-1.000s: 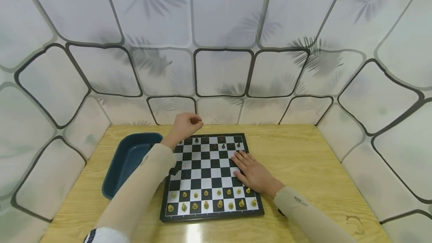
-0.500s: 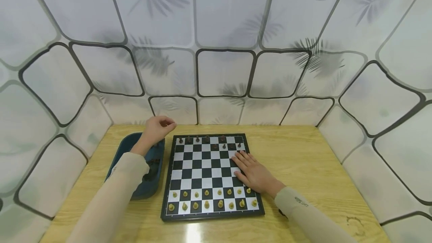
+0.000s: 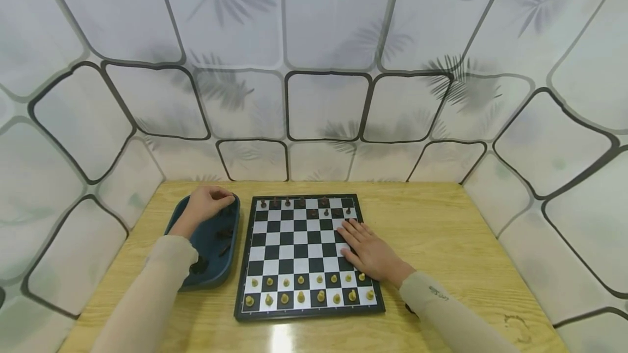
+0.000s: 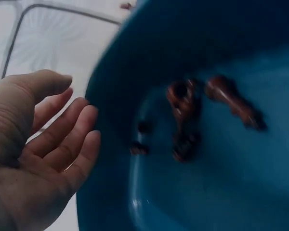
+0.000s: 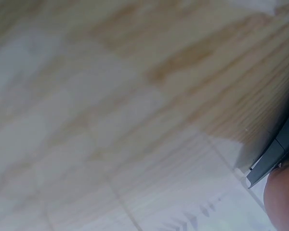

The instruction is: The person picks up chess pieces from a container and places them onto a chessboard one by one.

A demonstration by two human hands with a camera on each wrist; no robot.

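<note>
My left hand is over the far end of a blue plastic bin, its fingers loosely bent. In the left wrist view nothing shows between the thumb and fingers, and several reddish-brown chess pieces lie on the bin floor beyond them. My right hand rests flat on the right edge of a black-and-white chessboard. Light yellow chess pieces fill the two near rows. Along the far rows stand several dark brown chess pieces, with gaps among them.
The bin sits just left of the board on a light wooden table. Patterned fabric walls rise behind the table and on both sides. In the right wrist view, the dark board edge shows beside part of the right hand.
My left hand has moved left and down from above the board's far left corner to over the bin. The right hand has stayed in place on the board.
</note>
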